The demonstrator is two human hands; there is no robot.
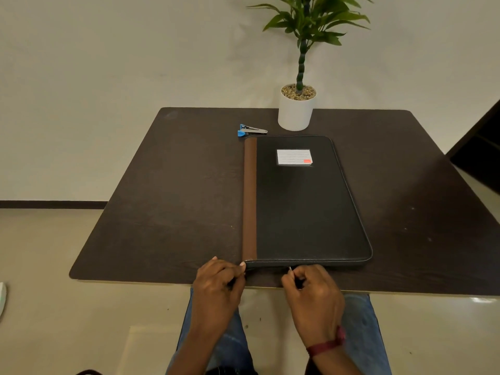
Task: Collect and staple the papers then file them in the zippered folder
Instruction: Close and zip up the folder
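A black zippered folder with a brown spine strip and a white label lies flat and closed on the dark table. My left hand pinches the folder's near left corner by the spine. My right hand grips the small metal zipper pull on the folder's near edge. A blue and silver stapler rests just beyond the folder's far left corner. No papers are visible.
A potted plant in a white pot stands at the table's far edge, close to the folder's far end. The table's near edge runs just under my hands. My legs in blue jeans are below it.
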